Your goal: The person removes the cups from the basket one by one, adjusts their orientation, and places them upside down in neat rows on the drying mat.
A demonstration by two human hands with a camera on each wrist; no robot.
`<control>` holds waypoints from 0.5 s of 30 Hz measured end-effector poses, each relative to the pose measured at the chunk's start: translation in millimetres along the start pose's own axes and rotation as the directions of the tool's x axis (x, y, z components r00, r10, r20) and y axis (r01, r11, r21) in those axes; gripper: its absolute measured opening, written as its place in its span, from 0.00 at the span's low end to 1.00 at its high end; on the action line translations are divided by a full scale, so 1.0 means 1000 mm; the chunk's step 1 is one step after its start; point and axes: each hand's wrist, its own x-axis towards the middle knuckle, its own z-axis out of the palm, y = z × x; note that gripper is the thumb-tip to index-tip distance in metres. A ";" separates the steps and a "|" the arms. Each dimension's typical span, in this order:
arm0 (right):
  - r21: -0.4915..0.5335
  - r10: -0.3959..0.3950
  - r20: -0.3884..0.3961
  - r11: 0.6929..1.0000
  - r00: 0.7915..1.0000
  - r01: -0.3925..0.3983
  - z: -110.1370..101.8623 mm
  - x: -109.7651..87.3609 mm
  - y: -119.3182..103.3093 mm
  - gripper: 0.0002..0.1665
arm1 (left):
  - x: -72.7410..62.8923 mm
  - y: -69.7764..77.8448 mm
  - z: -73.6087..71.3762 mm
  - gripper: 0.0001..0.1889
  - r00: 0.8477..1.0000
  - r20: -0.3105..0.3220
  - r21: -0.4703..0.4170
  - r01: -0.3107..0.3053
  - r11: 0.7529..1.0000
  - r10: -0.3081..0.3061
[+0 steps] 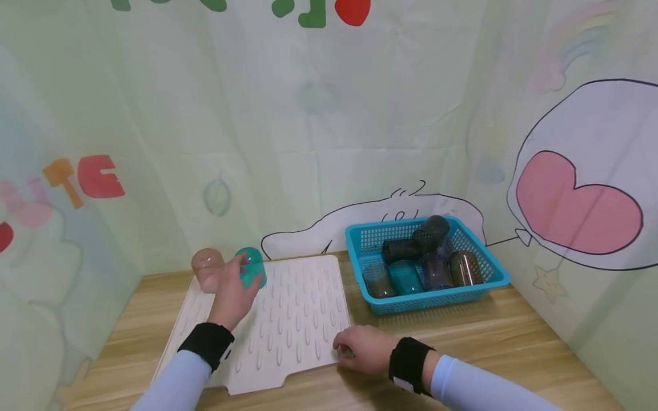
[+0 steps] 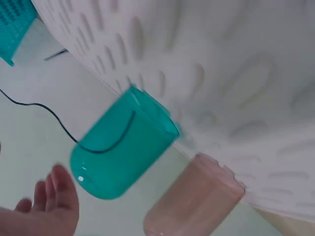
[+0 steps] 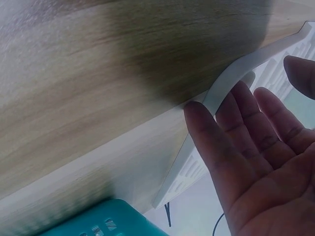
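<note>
A teal translucent cup (image 1: 252, 265) stands upside down on the white ridged drying board (image 1: 303, 308), its rim down on the ridges. My left hand (image 1: 233, 297) is beside this cup; in the left wrist view its loosely bent fingers (image 2: 61, 189) show a gap from the cup wall. A pinkish-brown cup (image 1: 207, 267), also upside down, stands to the left at the board's back corner. At the board's front right corner is my right hand (image 1: 367, 348). Its fingers (image 3: 246, 123) rest at the board's edge, with the thumb held apart.
A blue perforated basket (image 1: 432, 297) stands at the back right and holds several dark, teal and brown cups. Behind the wooden table (image 1: 514, 337) hangs a pale printed cloth (image 1: 308, 142).
</note>
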 end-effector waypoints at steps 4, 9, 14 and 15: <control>0.008 0.013 0.009 1.000 1.000 -0.013 0.003 0.001 0.002 0.15 | -0.020 0.006 0.003 0.30 0.987 0.156 0.016 0.026 1.000 -0.028; 0.004 0.007 0.010 1.000 1.000 -0.007 0.006 0.002 0.006 0.15 | -0.045 0.014 0.010 0.23 0.935 0.344 0.112 0.055 0.992 -0.090; 0.000 -0.002 0.000 1.000 1.000 0.002 0.005 0.002 0.006 0.15 | -0.064 0.020 0.017 0.15 0.868 0.486 0.154 0.032 0.988 -0.104; 0.001 -0.002 0.000 1.000 1.000 0.002 0.005 0.002 0.005 0.15 | -0.068 0.020 0.018 0.14 0.859 0.502 0.160 0.015 0.987 -0.095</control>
